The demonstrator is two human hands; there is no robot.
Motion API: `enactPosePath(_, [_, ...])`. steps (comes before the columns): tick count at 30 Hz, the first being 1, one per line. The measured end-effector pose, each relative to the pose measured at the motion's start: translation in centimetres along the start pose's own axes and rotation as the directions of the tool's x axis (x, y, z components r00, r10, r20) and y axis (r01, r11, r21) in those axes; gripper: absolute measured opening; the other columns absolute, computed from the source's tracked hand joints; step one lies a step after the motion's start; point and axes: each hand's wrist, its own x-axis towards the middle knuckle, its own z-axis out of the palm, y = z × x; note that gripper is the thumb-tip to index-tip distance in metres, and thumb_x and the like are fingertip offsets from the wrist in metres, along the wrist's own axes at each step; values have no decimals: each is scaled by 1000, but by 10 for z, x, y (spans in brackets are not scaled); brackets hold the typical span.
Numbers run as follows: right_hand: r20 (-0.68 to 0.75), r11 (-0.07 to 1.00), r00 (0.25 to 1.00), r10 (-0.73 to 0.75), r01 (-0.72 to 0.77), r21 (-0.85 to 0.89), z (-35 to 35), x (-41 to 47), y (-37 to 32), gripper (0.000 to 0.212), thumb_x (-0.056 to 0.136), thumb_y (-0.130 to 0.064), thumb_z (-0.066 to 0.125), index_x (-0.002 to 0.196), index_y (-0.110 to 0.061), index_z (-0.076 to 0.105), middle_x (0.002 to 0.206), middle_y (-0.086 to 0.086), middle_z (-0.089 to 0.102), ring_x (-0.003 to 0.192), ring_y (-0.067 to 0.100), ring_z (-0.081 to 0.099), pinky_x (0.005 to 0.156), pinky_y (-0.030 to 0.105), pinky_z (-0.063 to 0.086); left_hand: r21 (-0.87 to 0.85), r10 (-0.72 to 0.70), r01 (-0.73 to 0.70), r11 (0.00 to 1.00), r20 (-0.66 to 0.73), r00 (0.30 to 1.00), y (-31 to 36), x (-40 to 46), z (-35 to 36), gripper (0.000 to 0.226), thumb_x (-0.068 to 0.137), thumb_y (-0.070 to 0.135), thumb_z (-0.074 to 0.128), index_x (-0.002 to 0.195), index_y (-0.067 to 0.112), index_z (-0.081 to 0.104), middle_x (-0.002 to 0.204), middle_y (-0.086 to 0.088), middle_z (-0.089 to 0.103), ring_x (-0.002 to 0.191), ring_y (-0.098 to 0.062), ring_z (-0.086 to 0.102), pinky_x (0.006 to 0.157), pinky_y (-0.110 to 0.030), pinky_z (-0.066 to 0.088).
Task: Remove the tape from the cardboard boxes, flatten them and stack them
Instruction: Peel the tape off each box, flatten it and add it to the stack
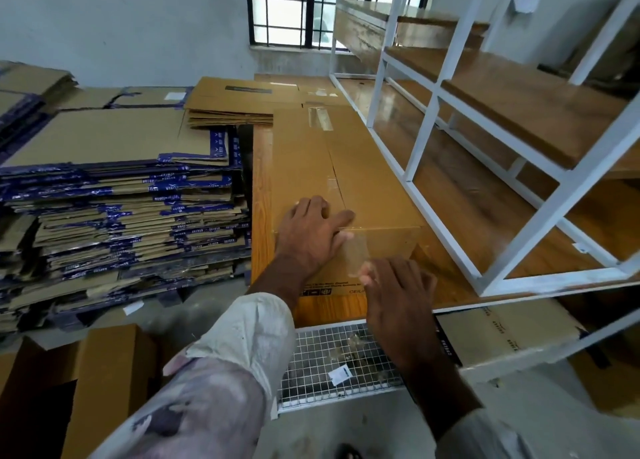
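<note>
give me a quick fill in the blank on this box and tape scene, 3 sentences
1. The left hand rests flat on top of the cardboard ____.
2. The right hand pinches a strip of clear ____ at the box's near end.
3. The tall stack of flattened boxes stands to the ____ of the wooden table.

Missing words: box; tape; left

Long brown cardboard box (346,167): fills the wooden worktop (261,181) lengthwise, leaving only a narrow bare strip along the left edge. White metal shelving frame (419,136): closes the right side, close beside the box. Flattened cardboard pile (239,107): blocks the far left corner. Bare worktop strip at the near edge.
</note>
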Motion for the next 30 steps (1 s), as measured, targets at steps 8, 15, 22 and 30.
enactPosePath(8, [21,995,995,101,-101,15,-4,-12,-8,13,97,-27,54,101,-18,64,106,3,63,100,19,55,82,35,35,-272,36,-7,962,103,994,-25,0,-4,47,103,49,44,150,42,45,151,-5,39,138,-23,33,112,-47,33])
enactPosePath(15, [7,992,996,93,-93,87,-12,-10,-11,23,90,-22,65,108,-13,77,115,8,63,107,19,56,78,44,54,-200,41,-28,979,62,997,-21,-2,0,60,94,63,51,149,41,44,150,-3,40,137,-23,34,110,-44,35])
enactPosePath(22, [-61,985,993,106,-97,141,-22,14,-16,25,91,-27,62,102,-8,75,110,8,65,103,16,57,81,36,56,-29,32,-31,999,13,999,-11,-15,8,62,100,61,40,156,40,26,161,-7,30,148,-27,26,119,-47,23])
enactPosePath(30, [110,993,991,75,-85,86,15,58,28,27,95,-36,57,109,-15,65,111,4,62,102,18,56,85,43,53,74,31,-28,997,-42,999,0,-29,26,66,105,55,27,162,24,15,166,-16,24,153,-36,23,122,-56,18])
